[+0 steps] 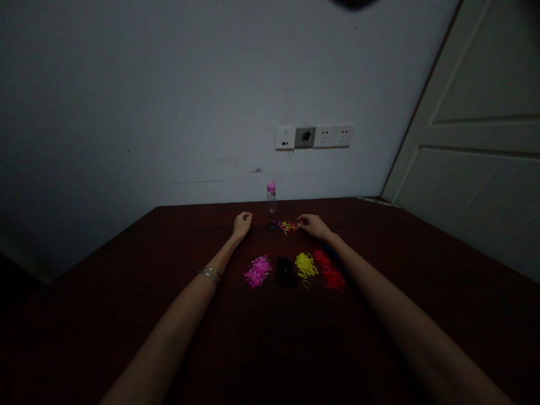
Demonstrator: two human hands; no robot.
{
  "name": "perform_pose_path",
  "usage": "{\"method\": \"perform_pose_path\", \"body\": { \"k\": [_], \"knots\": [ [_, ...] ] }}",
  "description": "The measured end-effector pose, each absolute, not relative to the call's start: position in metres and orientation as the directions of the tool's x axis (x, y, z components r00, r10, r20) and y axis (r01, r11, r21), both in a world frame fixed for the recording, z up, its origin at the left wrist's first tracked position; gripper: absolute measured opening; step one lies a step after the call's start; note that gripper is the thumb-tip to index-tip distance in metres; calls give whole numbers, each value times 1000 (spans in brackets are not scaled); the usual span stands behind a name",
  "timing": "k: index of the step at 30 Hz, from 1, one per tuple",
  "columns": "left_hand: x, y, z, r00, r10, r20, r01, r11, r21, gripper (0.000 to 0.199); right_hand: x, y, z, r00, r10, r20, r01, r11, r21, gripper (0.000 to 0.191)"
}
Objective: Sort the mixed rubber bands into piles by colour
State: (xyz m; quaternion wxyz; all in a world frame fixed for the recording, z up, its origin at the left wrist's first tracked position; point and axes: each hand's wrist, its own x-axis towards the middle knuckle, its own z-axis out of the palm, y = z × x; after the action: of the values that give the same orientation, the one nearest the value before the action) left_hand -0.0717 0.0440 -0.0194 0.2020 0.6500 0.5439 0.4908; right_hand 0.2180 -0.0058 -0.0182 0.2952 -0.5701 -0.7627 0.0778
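A mixed pile of small coloured rubber bands (289, 227) lies on the dark red-brown table. My right hand (312, 224) is at the pile's right edge, thumb and fingers pinched on what looks like a rubber band. To the left of the pile rests my left hand (242, 225), its fingers curled in; whatever they hold, if anything, is hidden. Closer to me are sorted heaps of pink bands (257, 272), black bands (286, 271), yellow bands (306, 266) and red bands (329, 271). Some blue bands (327, 248) show partly behind my right forearm.
A clear bottle with a pink cap (271, 199) stands behind the mixed pile, near the wall. Wall sockets (333, 136) sit above the table's back edge (211, 204). A panelled door (476, 140) is at the right. The light is dim.
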Motion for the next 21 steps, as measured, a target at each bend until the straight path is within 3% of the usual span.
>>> {"method": "perform_pose_path", "body": {
  "k": [21],
  "knots": [
    [-71,43,-20,-56,911,409,509,-326,797,23,220,-12,-12,-163,894,418,734,393,-554,27]
  ]
}}
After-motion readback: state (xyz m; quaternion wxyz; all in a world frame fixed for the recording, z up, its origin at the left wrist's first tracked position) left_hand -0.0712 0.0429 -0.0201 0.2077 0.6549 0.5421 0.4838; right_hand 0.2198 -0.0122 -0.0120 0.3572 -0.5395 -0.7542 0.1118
